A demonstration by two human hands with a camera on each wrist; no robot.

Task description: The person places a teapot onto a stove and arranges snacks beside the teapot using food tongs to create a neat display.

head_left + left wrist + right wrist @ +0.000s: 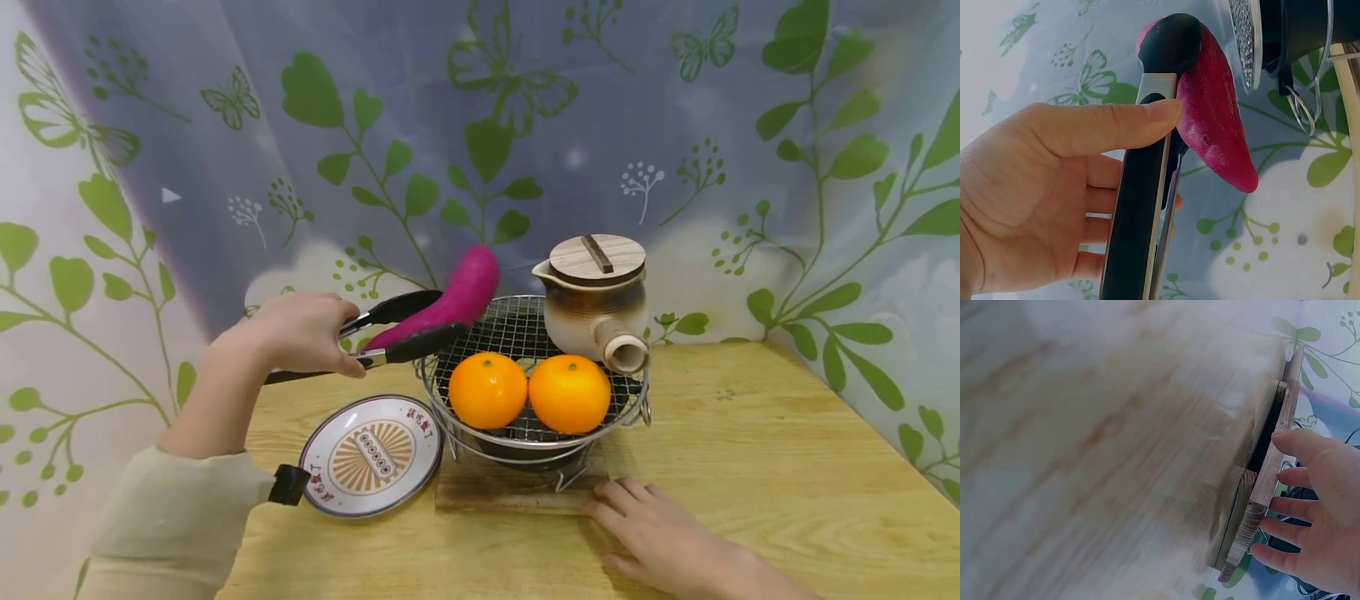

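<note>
My left hand holds a pair of black-and-silver tongs by the handles. Pinched between the black tong heads is a purple sweet potato, raised at the left of a round wire grill. In the left wrist view, the thumb presses the upper arm of the tongs and the sweet potato tapers downward. Low on the right, my right hand rests its fingertips at the front corner of the wooden board under the grill. Its fingers look relaxed along the board's edge in the right wrist view.
Two oranges sit at the front of the grill. Behind them on the right stands a clay teapot with a wooden lid and a side handle. A patterned white plate lies left of the board. A leaf-printed curtain backs the table.
</note>
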